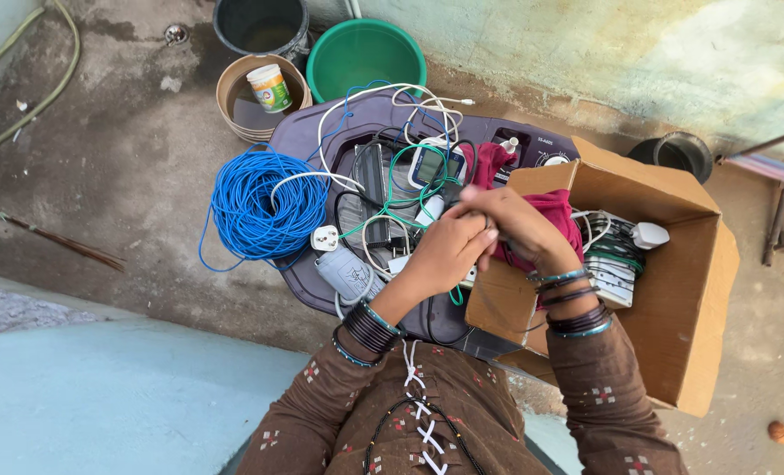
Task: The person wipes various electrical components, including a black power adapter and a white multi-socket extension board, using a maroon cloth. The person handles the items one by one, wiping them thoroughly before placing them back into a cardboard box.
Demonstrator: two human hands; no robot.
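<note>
Two hands meeting over a tangle of cables

I am bringing my left hand (445, 251) and right hand (520, 224) together, fingers curled and pinching a thin cable end between them, though what exactly I am gripping is too small to tell. They are hovering just beside the near-left edge of the cardboard box (674, 290), over the pink cloth (555, 215), with the blue wire coil (256, 202) lying well to the left.

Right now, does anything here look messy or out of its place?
Yes. White, green and black cables lie tangled loosely over the purple machine top, unlike the tidy blue coil. A pink cloth hangs over the cardboard box edge.
</note>
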